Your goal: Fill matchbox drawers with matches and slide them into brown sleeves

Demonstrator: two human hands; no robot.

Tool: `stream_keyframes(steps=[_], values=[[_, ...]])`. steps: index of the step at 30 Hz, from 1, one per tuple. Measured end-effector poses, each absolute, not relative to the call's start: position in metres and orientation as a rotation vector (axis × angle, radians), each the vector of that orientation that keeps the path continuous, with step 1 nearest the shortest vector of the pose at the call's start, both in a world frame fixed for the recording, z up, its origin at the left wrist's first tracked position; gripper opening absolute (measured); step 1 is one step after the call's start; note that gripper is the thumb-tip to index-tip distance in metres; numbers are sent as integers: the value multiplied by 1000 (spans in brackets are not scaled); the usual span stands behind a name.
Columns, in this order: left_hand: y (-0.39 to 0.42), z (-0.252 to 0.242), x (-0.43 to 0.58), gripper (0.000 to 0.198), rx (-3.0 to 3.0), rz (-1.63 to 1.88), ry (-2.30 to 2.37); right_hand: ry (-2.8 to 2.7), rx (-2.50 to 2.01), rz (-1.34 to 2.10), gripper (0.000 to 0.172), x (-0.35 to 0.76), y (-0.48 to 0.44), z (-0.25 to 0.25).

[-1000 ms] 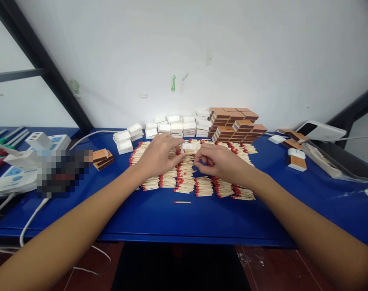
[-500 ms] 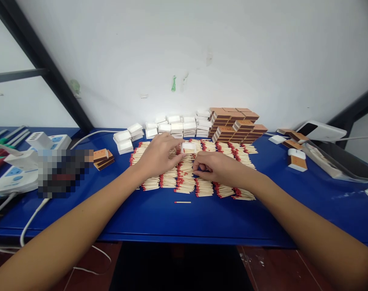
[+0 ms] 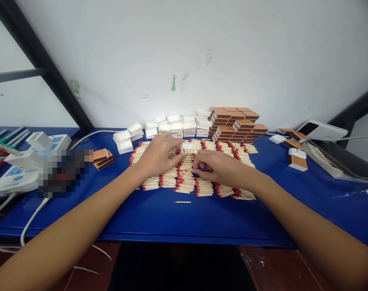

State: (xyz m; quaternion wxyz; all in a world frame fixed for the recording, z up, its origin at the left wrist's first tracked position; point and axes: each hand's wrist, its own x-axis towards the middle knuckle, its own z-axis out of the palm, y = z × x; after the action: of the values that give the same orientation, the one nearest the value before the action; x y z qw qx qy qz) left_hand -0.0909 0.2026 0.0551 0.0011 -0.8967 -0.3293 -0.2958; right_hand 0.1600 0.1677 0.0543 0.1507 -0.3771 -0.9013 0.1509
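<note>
My left hand (image 3: pixel 158 155) pinches a small white matchbox tray (image 3: pixel 189 147) between thumb and forefinger, holding it just above the rows of red-tipped matches (image 3: pixel 184 182) laid out on the blue table (image 3: pixel 184 220). My right hand (image 3: pixel 217 166) lies just right of the tray, its fingers curled down onto the matches and closed on some of them. One single match (image 3: pixel 182 201) lies apart in front of the rows.
White empty trays (image 3: pixel 172 127) and a stack of brown matchbox sleeves (image 3: pixel 235 123) stand at the back by the wall. A few brown boxes (image 3: pixel 102 157) lie at left beside white power strips (image 3: pixel 23 169). More boxes (image 3: pixel 297 159) and a white device (image 3: pixel 320 130) lie at right.
My right hand dropped from beside the tray down onto the matches and curled its fingers around some. My left hand kept the tray still.
</note>
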Motion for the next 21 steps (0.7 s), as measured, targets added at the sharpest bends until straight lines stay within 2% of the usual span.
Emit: stream_keyframes(steps=[10, 17, 21], values=[[203, 55, -89, 21, -2913, -912, -942, -2374, -1063, 178, 8, 168, 174, 58], [200, 52, -86, 36, -2998, -942, -914, -2348, -1124, 131, 5, 170, 176, 55], [201, 51, -86, 33, -2984, -1024, -883, -2339, -1110, 123, 7, 169, 174, 56]])
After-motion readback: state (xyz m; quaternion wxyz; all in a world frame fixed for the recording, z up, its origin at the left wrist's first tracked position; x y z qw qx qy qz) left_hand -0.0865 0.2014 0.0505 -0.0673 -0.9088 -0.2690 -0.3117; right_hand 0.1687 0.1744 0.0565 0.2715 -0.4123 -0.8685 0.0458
